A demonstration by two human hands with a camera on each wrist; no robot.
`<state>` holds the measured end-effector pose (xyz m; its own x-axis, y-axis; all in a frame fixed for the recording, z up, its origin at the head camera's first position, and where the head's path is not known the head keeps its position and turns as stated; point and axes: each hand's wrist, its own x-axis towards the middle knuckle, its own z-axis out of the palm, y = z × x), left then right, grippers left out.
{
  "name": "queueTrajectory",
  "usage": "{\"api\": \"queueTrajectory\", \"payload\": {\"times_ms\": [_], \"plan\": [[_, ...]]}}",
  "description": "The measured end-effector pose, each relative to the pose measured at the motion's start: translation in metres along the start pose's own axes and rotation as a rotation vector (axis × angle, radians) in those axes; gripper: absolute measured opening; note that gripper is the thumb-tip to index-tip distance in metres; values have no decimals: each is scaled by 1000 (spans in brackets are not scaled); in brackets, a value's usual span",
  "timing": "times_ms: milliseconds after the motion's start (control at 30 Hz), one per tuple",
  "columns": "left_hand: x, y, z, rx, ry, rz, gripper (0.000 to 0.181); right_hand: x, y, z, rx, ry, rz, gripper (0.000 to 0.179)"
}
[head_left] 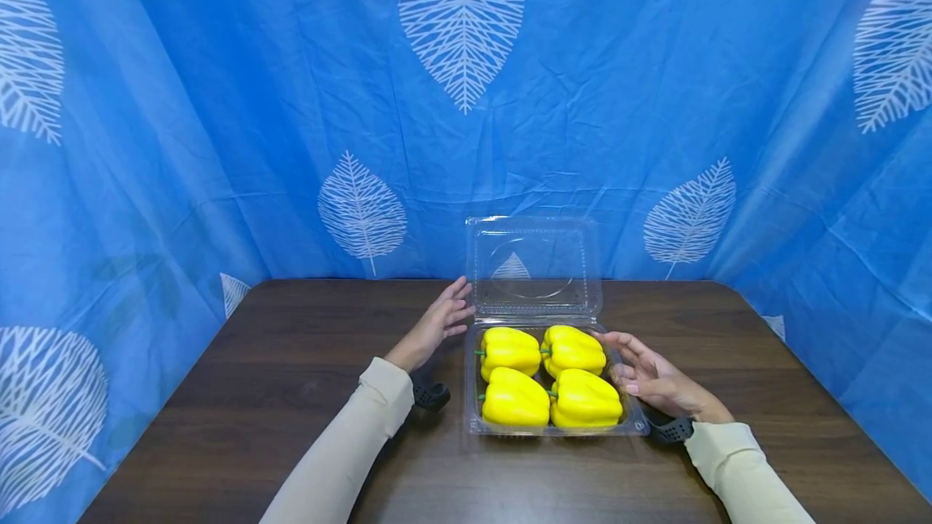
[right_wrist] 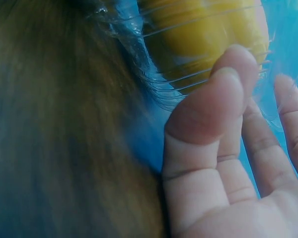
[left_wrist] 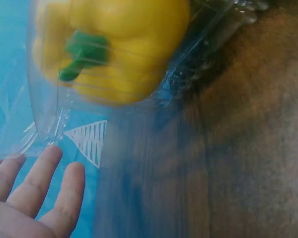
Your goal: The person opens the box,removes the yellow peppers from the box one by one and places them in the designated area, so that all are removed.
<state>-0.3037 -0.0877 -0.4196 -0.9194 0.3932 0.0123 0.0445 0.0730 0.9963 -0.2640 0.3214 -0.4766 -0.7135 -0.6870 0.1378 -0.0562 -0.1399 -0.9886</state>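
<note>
A clear plastic clamshell box (head_left: 473, 425) sits on the table with its lid (head_left: 534, 265) raised at the back. Inside lie several yellow bell peppers (head_left: 515, 399) with green stems, arranged in two rows. My left hand (head_left: 431, 328) is by the lid's left edge, fingers extended; in the left wrist view its fingertips reach the clear plastic, though contact is hard to judge. At the box's right wall is my right hand (head_left: 658, 378), fingers loosely bent. The right wrist view has its thumb (right_wrist: 203, 114) close to the ribbed wall, with a pepper (right_wrist: 188, 34) behind the plastic.
The dark wooden table (head_left: 291, 395) extends to both sides of the box. Behind it hangs a blue curtain (head_left: 240, 103) printed with white leaves, which also closes in the left and right sides. Each wrist wears a black strap (head_left: 431, 396).
</note>
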Motion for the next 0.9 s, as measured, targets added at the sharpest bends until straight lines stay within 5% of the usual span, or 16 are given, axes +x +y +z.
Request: {"api": "queueTrajectory", "payload": {"times_ms": [567, 900], "plan": [[3, -18, -2, -11, -20, -114, 67, 0, 1, -1, 3, -9, -3, 64], [3, -23, -2, -1, -21, -123, 69, 0, 1, -1, 0, -9, -2, 63]]}}
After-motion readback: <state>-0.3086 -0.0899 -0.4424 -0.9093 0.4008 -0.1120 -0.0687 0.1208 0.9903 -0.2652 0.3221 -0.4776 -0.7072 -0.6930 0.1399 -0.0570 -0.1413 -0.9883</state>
